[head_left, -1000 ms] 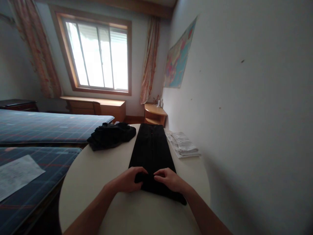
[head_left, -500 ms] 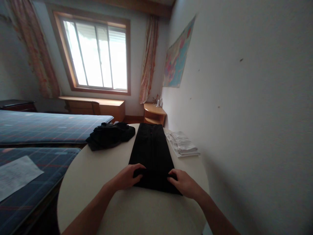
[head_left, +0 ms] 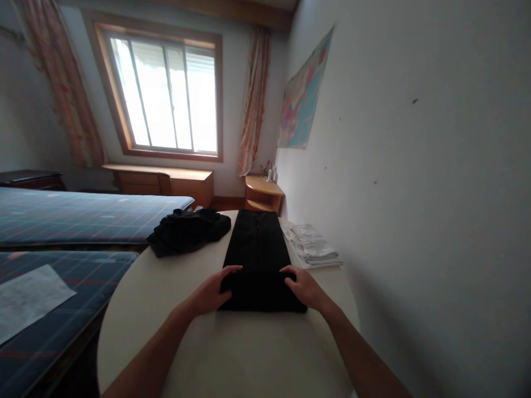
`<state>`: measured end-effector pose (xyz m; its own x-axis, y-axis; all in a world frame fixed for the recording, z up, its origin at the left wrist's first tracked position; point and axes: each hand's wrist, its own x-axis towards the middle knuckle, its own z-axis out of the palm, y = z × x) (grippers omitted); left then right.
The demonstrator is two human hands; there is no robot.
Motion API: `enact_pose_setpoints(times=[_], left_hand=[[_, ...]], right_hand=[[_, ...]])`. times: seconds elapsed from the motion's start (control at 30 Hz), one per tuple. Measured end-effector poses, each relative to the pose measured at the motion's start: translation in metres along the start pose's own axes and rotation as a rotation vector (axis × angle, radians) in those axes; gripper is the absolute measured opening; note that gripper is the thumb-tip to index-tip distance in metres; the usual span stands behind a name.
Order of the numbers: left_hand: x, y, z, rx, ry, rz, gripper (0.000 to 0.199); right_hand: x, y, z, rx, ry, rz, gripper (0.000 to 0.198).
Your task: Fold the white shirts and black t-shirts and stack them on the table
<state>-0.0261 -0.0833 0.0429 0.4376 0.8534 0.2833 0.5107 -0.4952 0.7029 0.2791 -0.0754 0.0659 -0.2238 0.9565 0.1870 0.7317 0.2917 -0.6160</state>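
A black garment (head_left: 258, 243), folded into a long strip, lies on the round cream table (head_left: 249, 359). Its near end is turned over into a flat fold. My left hand (head_left: 212, 288) grips the left edge of that fold, fingers on top and thumb on the near side. On the opposite edge, my right hand (head_left: 305, 286) holds the cloth in the same way. Both hands are partly closed around the fabric, and some fingertips are lost against the black. Whether the garment is a shirt or trousers I cannot tell.
A crumpled black garment (head_left: 186, 231) lies at the table's far left. Folded white cloth (head_left: 313, 245) sits at the right, near the wall (head_left: 415, 232). Beds with plaid mattresses (head_left: 83, 215) stand to the left, one bearing a white sheet of paper (head_left: 33, 298).
Both hands have moved slightly away from me along the strip, carrying the turned-over near end with them. The garment's near edge now lies farther from me, and the fold looks flatter.
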Motion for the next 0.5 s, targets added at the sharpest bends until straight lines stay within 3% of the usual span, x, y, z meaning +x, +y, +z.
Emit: enact_pose_setpoints(times=[0.13,0.3,0.4,0.5], left_hand=[[0.026,-0.009,0.0,-0.02,0.285,-0.022,0.04],[0.043,-0.028,0.011,0.07,0.457,-0.123,0.048],[0.032,-0.03,0.016,0.247,0.39,0.018,0.041],[0.015,-0.02,0.017,0.32,0.143,0.189,0.035]], right_hand=[[0.023,0.003,0.0,0.037,0.133,-0.055,0.034],[0.033,0.006,0.02,-0.178,0.37,-0.108,0.037],[0.02,-0.001,0.03,-0.303,0.348,-0.19,0.025],[0.001,-0.011,0.032,-0.322,0.201,-0.341,0.017]])
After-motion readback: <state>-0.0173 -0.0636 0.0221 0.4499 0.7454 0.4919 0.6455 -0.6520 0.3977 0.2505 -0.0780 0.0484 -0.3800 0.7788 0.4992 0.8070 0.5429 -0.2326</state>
